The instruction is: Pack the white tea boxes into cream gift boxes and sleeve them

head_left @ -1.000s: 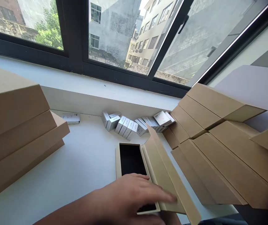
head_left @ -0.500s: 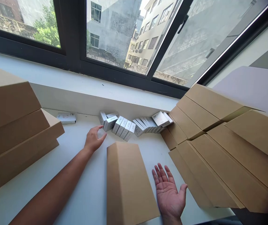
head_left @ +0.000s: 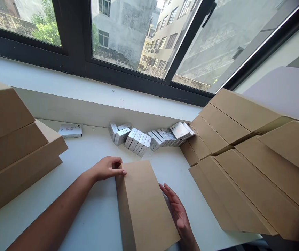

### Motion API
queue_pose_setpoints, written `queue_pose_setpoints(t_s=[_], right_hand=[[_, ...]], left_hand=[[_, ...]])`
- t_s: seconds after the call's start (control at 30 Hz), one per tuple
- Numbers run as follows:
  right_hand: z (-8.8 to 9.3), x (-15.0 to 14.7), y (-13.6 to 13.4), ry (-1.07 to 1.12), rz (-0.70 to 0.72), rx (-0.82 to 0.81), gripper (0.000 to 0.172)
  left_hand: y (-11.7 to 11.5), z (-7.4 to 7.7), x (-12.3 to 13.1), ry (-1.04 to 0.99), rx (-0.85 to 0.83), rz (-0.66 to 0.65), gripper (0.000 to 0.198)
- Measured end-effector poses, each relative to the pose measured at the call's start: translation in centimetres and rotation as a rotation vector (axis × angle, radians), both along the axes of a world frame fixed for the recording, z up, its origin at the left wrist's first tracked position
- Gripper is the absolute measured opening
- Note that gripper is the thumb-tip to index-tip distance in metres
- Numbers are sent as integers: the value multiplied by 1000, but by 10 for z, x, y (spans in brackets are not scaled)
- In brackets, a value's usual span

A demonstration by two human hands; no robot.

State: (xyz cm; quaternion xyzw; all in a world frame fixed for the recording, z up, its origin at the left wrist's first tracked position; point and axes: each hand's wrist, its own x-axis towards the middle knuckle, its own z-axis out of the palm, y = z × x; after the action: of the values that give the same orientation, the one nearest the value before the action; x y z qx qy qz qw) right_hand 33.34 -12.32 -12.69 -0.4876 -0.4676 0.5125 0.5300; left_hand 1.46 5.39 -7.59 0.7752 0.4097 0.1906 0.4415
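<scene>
A plain brown cardboard box (head_left: 149, 205) lies lengthwise on the white tabletop in front of me. My left hand (head_left: 108, 168) grips its far left corner, thumb on the top face and fingers curled over the far edge, their tips hidden. Along the box's right side is my right hand (head_left: 176, 209), open with its fingers stretched out; whether they touch the cardboard I cannot tell. Beyond the box stand several small white printed boxes (head_left: 138, 142) in a crooked row against the sill.
Stacked brown boxes (head_left: 248, 181) fill the right side, and another stack (head_left: 13, 139) rises at the left. One small white box (head_left: 71, 130) lies alone near the left stack. A dark-framed window (head_left: 128, 75) runs above the white sill (head_left: 94, 92).
My left hand has come back from beside the small white boxes and taken hold of the cardboard box's corner. My right hand has turned from palm-up to face the box's side.
</scene>
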Motion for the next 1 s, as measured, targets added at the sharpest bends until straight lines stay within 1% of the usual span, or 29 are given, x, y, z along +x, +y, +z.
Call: queue_pose_setpoints(t_s=[0.07,0.13,0.17,0.2,0.27,0.33,0.37,0.4,0.43,0.47,0.5,0.53,0.57,0.6,0.63,0.67,0.7,0.73,0.77,0.8,0.83,0.87,0.9,0.93,0.97,1.0], right_hand=[[-1,-1,0,-46,-76,-6,98],[-3,-2,-3,-64,-208,26,81],[-5,-2,-6,-50,-286,54,77],[-7,0,-10,-31,-366,84,76],[-13,4,-21,-17,-523,173,85],[-18,10,-34,-90,-648,319,98],[-20,11,-42,-160,-686,386,99],[-20,12,-49,-234,-700,421,96],[-19,11,-56,-306,-691,411,90],[-16,8,-61,-365,-663,368,85],[-12,5,-64,-405,-625,316,86],[-7,2,-66,-433,-597,267,91],[-2,0,-64,-456,-605,227,97],[4,-1,-59,-469,-659,191,100],[9,-1,-52,-471,-744,154,96],[14,2,-42,-463,-847,117,85],[17,5,-32,-444,-947,80,70],[19,9,-20,-411,-1002,70,61],[20,12,-9,-360,-1029,59,57],[20,16,0,-284,-1041,33,56],[20,19,8,-204,-1047,-7,57],[18,21,14,-121,-1053,-57,57],[16,22,18,-47,-1058,-98,57],[14,22,21,-2,-1062,-119,56],[13,22,22,7,-1059,-114,54],[11,22,23,-6,-1048,-95,51]], left_hand=[[-2,4,-1,41,-55,9,48],[-7,11,1,89,-103,55,51],[-10,16,2,104,-125,92,52],[-13,22,3,108,-154,134,53],[-18,37,4,64,-231,210,59],[-22,55,5,-36,-351,227,68],[-25,64,6,-98,-420,208,72],[-27,73,8,-162,-480,181,75],[-30,82,12,-223,-520,150,77],[-34,89,17,-282,-539,115,77],[-38,95,22,-344,-538,66,77],[-43,100,29,-408,-530,-8,81],[-47,103,35,-475,-523,-112,87],[-51,105,41,-537,-520,-237,95],[-53,105,46,-582,-517,-364,103],[-53,104,50,-602,-503,-464,109],[-50,101,52,-593,-471,-513,111],[-45,96,52,-563,-414,-496,110],[-37,90,51,-524,-329,-408,103],[-27,83,49,-476,-222,-266,92],[-16,75,45,-431,-93,-75,76],[-3,66,41,-383,45,148,60],[9,56,36,-332,171,355,51],[21,47,31,-283,272,526,48],[32,38,27,-225,336,617,50],[42,30,24,-166,381,640,55]])
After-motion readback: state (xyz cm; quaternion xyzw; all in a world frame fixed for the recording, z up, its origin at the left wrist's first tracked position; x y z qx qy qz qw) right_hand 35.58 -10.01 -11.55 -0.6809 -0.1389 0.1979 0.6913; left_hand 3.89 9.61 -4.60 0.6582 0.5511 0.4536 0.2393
